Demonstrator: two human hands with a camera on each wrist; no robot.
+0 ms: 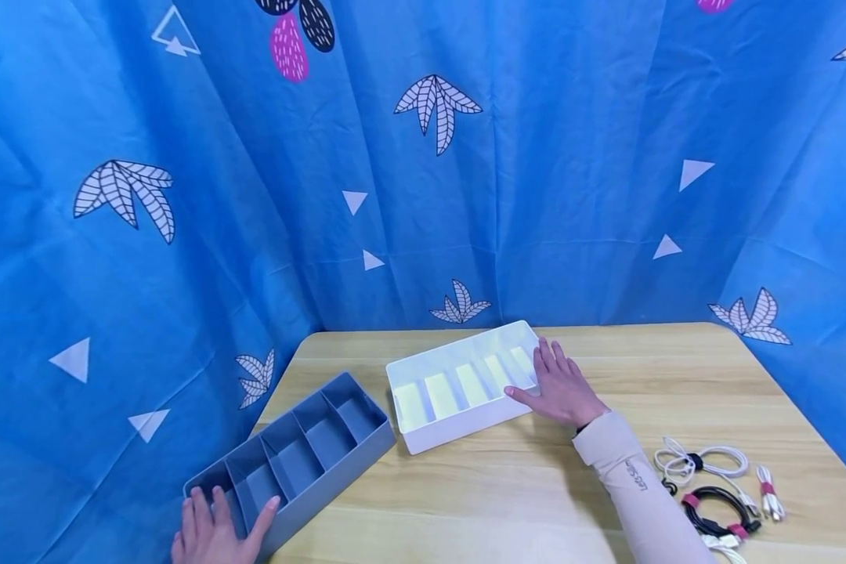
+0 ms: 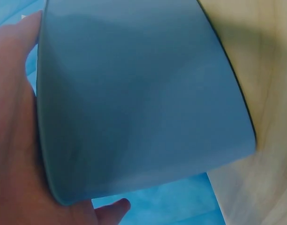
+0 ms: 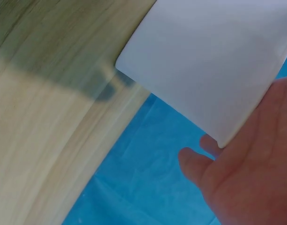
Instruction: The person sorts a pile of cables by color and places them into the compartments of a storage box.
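A dark grey divided box (image 1: 338, 479) lies at a slant on the left of the table. My left hand (image 1: 215, 534) rests on its near end with spread, fairly straight fingers over the rim. The box's plain end wall (image 2: 143, 103) fills most of the left wrist view. Farther back in the middle stands a white divided box (image 1: 458, 431). At its right end, my right hand (image 1: 562, 388) touches the rim with extended fingers, the thumb by the front corner. The right wrist view has the white end wall (image 3: 204, 65) beside the palm. Nothing is visible inside either box's compartments.
On the table's right side lie a coiled white cable (image 1: 724, 452) with a black tie, a black cable coil (image 1: 692, 517) with red ties, and a small white cable bundle (image 1: 767, 489) with a red tie. A blue patterned curtain (image 1: 571, 196) hangs behind the wooden table (image 1: 423, 509).
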